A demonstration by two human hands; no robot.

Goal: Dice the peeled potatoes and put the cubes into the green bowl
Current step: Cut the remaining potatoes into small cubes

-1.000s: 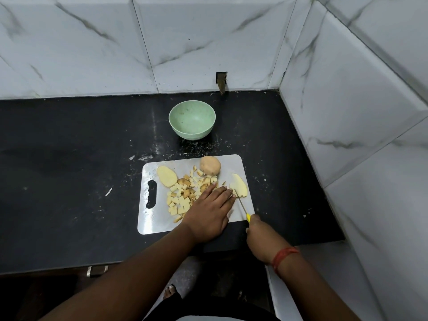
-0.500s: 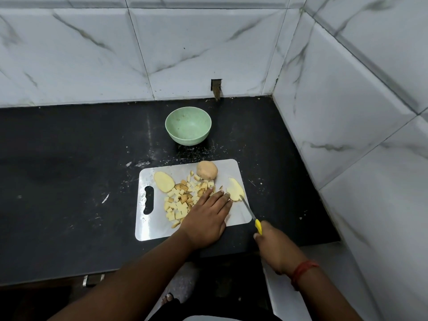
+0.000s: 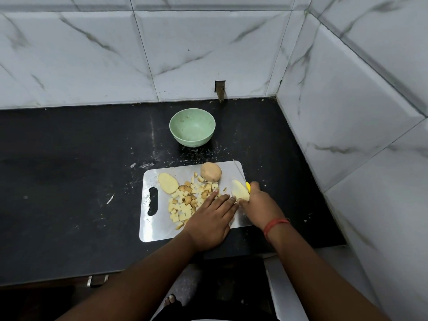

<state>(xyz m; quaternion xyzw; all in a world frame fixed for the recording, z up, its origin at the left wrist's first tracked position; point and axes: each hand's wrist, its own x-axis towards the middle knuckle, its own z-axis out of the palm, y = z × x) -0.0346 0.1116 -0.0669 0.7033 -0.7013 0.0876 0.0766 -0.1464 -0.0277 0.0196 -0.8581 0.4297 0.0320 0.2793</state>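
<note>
Left hand: my left hand (image 3: 214,218) lay flat on the cutting board (image 3: 159,228), fingers straight and together, palm down, its fingertips touching the edge of the cube pile.
Right hand: my right hand (image 3: 259,205) was curled round the yellow handle of the knife (image 3: 242,176), whose thin blade pointed up and away toward the board's far right corner; the same hand also touched the potato half (image 3: 239,193) at the board's right side.
Diced cubes: the potato cubes (image 3: 185,203) sat in a loose heap in the middle of the board, none of them in the bowl.
Whole potato: one peeled potato (image 3: 210,172) stood near the far edge of the board, just beyond the heap.
Slice: a flat potato slice (image 3: 168,183) lay left of the cubes, near the board's handle slot.
Green bowl: the green bowl (image 3: 192,127) stood upright on the black tabletop (image 3: 69,170), beyond the board and apart from it.
Wrist: a red thread (image 3: 275,224) circled my right wrist.
</note>
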